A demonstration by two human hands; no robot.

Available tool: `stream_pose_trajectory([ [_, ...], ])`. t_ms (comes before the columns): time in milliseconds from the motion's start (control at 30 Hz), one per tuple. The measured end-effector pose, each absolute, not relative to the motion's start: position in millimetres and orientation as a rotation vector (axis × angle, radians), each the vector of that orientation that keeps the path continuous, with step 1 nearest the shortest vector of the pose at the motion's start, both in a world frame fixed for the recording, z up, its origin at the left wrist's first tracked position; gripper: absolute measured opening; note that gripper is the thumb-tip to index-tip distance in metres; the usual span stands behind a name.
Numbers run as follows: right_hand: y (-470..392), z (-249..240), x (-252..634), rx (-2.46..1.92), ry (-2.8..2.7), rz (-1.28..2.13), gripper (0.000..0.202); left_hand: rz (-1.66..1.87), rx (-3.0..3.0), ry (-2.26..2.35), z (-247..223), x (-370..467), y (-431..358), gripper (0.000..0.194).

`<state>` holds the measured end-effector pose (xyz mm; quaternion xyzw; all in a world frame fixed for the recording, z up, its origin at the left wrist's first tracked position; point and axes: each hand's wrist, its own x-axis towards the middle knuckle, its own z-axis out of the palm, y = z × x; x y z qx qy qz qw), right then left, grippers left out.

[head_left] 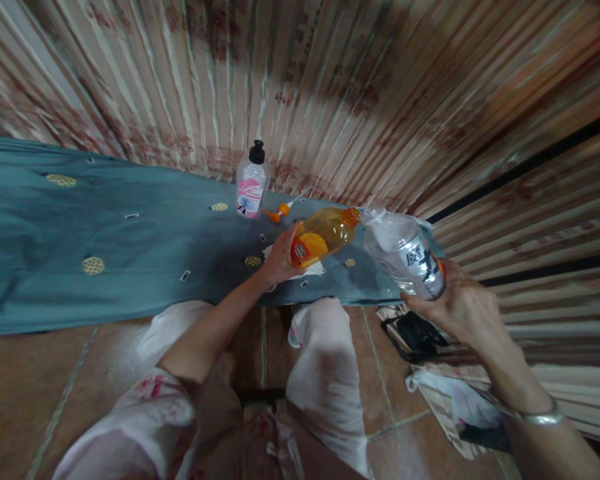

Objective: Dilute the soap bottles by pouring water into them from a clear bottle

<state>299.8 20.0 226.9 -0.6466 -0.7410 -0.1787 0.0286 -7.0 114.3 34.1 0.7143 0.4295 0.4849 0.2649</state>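
Observation:
My left hand [282, 259] is wrapped round the base of an orange see-through bottle [325, 237], which is tilted with its mouth up to the right. In my right hand [460, 300] is a clear plastic bottle [403, 253] with a silver label, tipped so its neck points up to the left. The two bottle mouths meet or nearly meet; whether liquid passes between them I cannot tell. Behind my left hand an orange pump top [280, 212] lies on the cloth. A white sheet or tissue [311, 269] lies under the orange bottle.
A clear bottle with a pink label and black cap [251, 183] stands at the back of the teal cloth-covered table [150, 247]. A pleated curtain [260, 87] hangs behind. Below right, a black sandal-like item [415, 333] and a bag [460, 403] lie on floor tiles.

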Motion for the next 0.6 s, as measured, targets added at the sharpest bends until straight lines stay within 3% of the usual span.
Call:
stream_pose_trajectory([
  [600, 21, 227, 298, -2.014, -2.286, -0.548, 0.066, 1.35, 1.929, 1.141, 24, -7, 117, 0.115],
])
